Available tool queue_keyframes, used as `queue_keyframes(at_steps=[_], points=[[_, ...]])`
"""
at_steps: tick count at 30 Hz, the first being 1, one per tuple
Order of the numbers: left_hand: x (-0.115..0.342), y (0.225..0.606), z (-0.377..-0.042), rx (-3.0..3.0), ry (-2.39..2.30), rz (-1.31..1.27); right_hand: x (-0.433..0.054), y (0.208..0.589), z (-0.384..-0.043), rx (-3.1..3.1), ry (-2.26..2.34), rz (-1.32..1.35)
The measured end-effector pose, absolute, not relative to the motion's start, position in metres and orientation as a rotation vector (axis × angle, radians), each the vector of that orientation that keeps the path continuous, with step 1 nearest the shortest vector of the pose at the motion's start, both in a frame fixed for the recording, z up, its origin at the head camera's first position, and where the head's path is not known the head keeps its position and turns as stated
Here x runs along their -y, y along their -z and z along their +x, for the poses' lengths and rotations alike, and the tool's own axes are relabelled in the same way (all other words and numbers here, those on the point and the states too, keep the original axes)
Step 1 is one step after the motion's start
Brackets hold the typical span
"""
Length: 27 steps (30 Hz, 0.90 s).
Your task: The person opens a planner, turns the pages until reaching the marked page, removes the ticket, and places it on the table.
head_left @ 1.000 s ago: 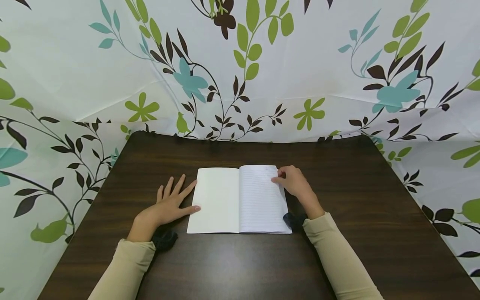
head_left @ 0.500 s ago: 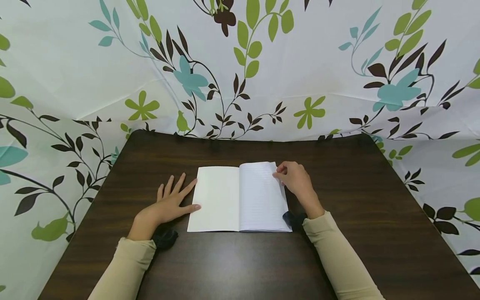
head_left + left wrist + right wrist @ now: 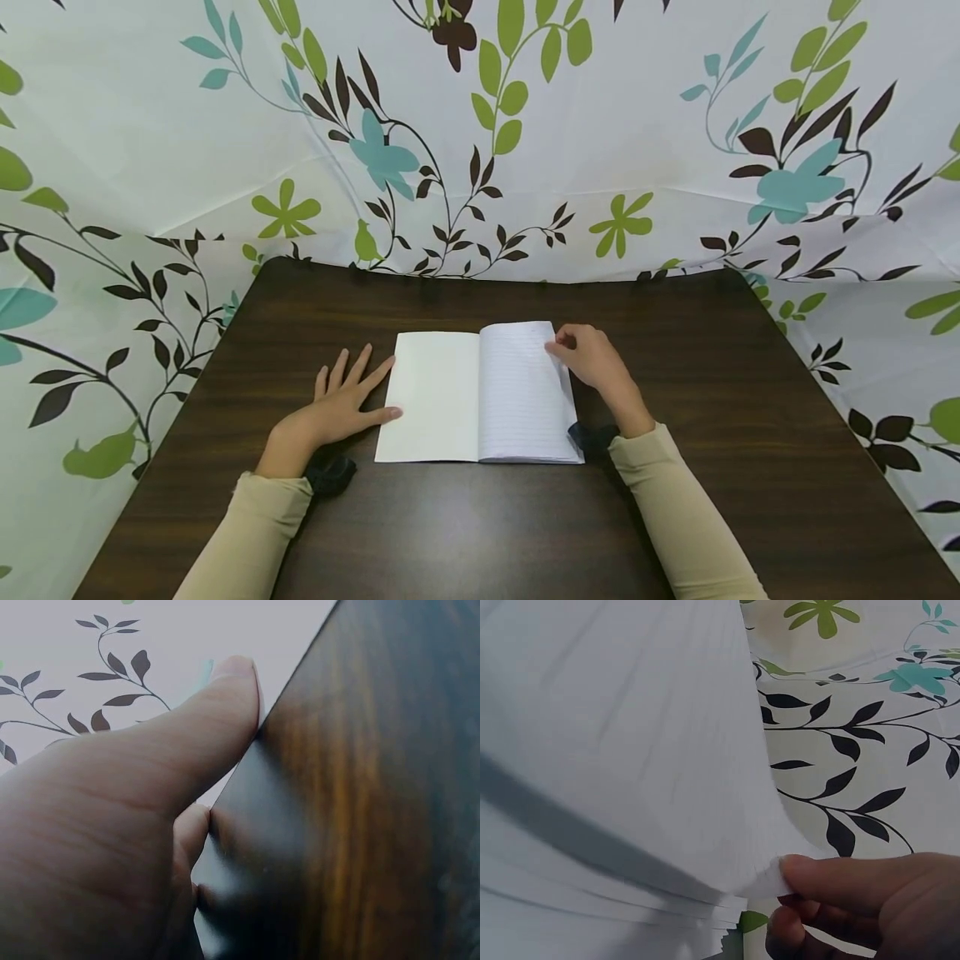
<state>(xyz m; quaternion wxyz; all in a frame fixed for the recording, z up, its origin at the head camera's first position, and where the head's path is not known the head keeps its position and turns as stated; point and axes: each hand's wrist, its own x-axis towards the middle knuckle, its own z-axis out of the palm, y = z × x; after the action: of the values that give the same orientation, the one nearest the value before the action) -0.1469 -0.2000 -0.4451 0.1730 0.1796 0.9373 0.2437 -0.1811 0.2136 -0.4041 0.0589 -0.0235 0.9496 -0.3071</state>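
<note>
An open notebook [image 3: 437, 400] lies on the dark wooden table, blank on its left side and with a lined page [image 3: 525, 400] on its right. My right hand [image 3: 596, 358] pinches the far right corner of that page between thumb and fingers. In the right wrist view the sheet [image 3: 667, 750] curves up off the stack of pages beneath, its corner held by the thumb [image 3: 840, 881]. Fingers spread, my left hand [image 3: 337, 412] rests flat at the notebook's left edge, the thumb and index tips at the blank side. The left wrist view shows its thumb [image 3: 217, 712] close up.
The dark wooden table [image 3: 480, 533] extends around the notebook on every side. A white cloth [image 3: 637, 100] printed with leaves and flowers hangs behind the table and along its sides. Dark wrist-worn devices [image 3: 330, 477] sit at both wrists.
The right hand has shifted slightly up and away, and the far edge of the lined page has risen with it. The left hand stays in place.
</note>
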Motion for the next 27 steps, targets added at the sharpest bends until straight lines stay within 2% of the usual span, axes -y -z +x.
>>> queue_keyframes(at_steps=[15,27], points=[[0.201,0.445,-0.147,-2.649,-0.706,0.503,-0.213,0.401,-0.184,-2.717,1.211,-0.181],[0.200,0.445,-0.147,-2.654,-0.723,0.506,-0.203,0.400,-0.183,-2.616,1.521,-0.138]])
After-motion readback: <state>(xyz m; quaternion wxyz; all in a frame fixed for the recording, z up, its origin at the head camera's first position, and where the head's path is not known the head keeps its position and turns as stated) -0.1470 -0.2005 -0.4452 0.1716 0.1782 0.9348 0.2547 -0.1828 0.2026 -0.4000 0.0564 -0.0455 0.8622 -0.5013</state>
